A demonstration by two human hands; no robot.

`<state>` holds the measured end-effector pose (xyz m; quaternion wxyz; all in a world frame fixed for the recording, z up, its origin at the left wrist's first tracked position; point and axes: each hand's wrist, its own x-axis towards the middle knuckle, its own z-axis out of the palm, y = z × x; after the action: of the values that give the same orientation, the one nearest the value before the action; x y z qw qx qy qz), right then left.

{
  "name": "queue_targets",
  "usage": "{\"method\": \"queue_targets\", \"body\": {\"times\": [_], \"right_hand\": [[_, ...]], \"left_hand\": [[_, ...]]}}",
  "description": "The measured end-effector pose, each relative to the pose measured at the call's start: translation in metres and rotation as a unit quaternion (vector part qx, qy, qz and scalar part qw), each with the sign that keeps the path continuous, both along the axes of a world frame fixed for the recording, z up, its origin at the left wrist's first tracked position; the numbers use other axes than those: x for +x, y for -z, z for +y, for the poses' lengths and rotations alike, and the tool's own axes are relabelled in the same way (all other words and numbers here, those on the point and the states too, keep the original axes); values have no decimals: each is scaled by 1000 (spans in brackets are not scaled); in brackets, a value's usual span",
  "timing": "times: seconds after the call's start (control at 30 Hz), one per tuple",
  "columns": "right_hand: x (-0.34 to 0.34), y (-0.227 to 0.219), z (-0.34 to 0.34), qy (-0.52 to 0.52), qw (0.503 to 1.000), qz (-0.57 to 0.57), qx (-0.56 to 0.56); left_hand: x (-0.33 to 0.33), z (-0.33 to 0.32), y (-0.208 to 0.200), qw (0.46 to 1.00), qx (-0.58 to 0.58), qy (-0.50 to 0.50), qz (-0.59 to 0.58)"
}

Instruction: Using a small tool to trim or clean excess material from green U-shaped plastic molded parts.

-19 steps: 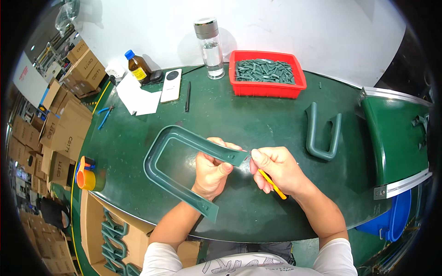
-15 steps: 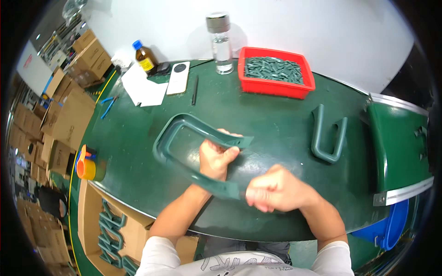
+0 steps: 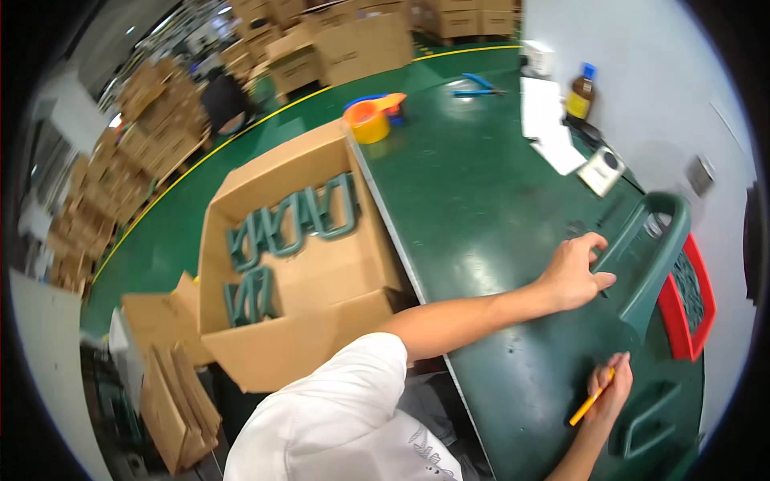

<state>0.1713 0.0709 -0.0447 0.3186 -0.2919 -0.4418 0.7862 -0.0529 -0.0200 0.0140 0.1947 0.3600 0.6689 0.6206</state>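
view: head is turned to the person's left, so the open box on the floor fills the middle of the picture and the bench work sits at the right rim

green loop part (image 3: 651, 248): U-shaped green plastic frame, lying on the green bench top (image 3: 473, 192) at the right, one leg tilted up off the surface; likely kept within arm's reach so it can be steadied while worked on

left hand (image 3: 574, 275): arm stretched across the bench, fingers half curled, thumb and fingertips resting on the near leg of the green loop part; looks like a pinning hold more than a full wrap, palm open to the bench

right hand (image 3: 608, 391): closed around a yellow-handled tool (image 3: 590, 399), held like a pen, tip pointing down and left; hovers just near the bench, apart from the green loop part; blade end too small to tell

second green part (image 3: 651, 421): lies flat just beside the right hand, untouched

red tray (image 3: 678, 321): behind the loop, holds small dark pieces, partly hidden by the loop

cardboard box (image 3: 297, 264): open on the floor against the bench's left edge, green loop pieces stacked on edge inside in rows; placed low and close, probably for easy drop-in

orange cup (image 3: 370, 120): at the far bench corner, well apart from both hands

brown bottle (image 3: 580, 94), papers (image 3: 545, 120): far end of bench, untouched
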Motion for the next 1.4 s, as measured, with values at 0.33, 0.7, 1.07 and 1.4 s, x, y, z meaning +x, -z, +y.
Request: {"method": "queue_targets", "body": {"times": [0.33, 0.7, 1.07, 1.4], "right_hand": [[-8, 0, -3, -24, 999, 7, 21], [-8, 2, -3, -25, 999, -9, 45], [-6, 1, -3, -46, 997, -16, 66], [-6, 4, -4, -47, 995, -22, 81]], "left_hand": [[-86, -286, 42, 897, -114, -425, 47], [-68, -459, 82, 643, -647, -409, 28], [-111, -464, 68, 736, -489, -382, 272], [-161, -443, 112, 863, -374, 74, 333]]}}
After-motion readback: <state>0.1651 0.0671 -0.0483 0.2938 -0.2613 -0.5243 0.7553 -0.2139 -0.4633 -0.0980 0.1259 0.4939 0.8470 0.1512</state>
